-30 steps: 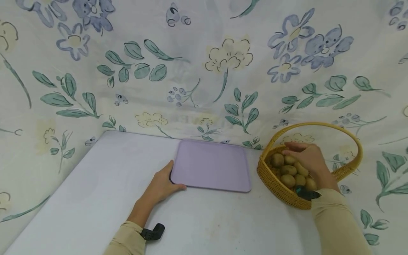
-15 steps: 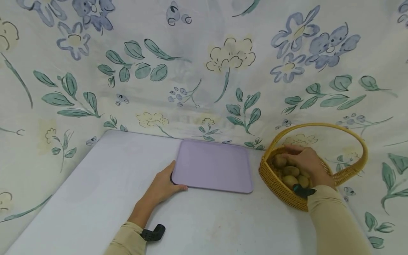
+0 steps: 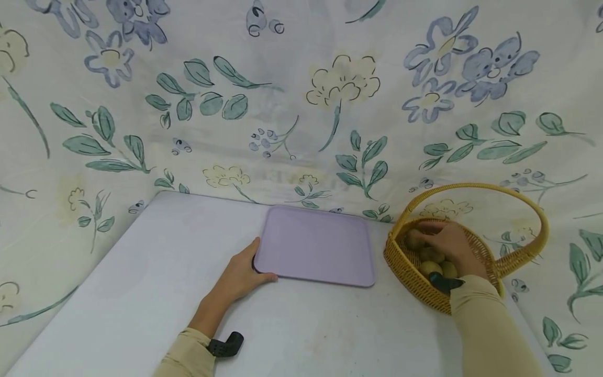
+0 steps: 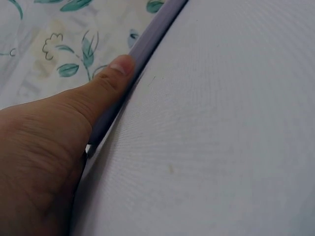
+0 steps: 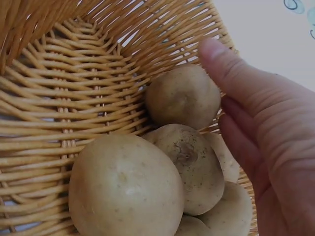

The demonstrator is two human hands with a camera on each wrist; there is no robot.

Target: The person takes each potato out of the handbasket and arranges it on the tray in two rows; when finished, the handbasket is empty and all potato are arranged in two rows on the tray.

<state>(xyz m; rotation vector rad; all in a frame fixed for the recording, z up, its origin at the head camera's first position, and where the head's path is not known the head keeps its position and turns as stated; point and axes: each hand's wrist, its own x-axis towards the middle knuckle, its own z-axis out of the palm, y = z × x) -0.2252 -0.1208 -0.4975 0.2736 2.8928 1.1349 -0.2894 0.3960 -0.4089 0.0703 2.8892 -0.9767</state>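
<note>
My left hand (image 3: 240,269) holds the near left corner of a shallow lilac tray (image 3: 315,246), thumb along the near rim and fingers at the left side. In the left wrist view the thumb (image 4: 106,88) presses the tray's edge (image 4: 147,44); the other fingers are hidden. My right hand (image 3: 449,243) reaches into a wicker basket (image 3: 410,275) of potatoes. In the right wrist view its straight thumb and fingers lie at the right side of a brownish potato (image 5: 182,96) by the basket wall, the fingertips partly hidden behind it.
The basket's tall arched handle (image 3: 471,186) rises over the right hand. Other potatoes (image 5: 125,187) lie close beneath that hand. Tray and basket stand near the back of the white table (image 3: 306,335), against a floral cloth (image 3: 292,94).
My right hand has lowered deeper into the basket and moved left toward the potato by the wall. My left hand keeps its place at the tray. The head view has shifted slightly.
</note>
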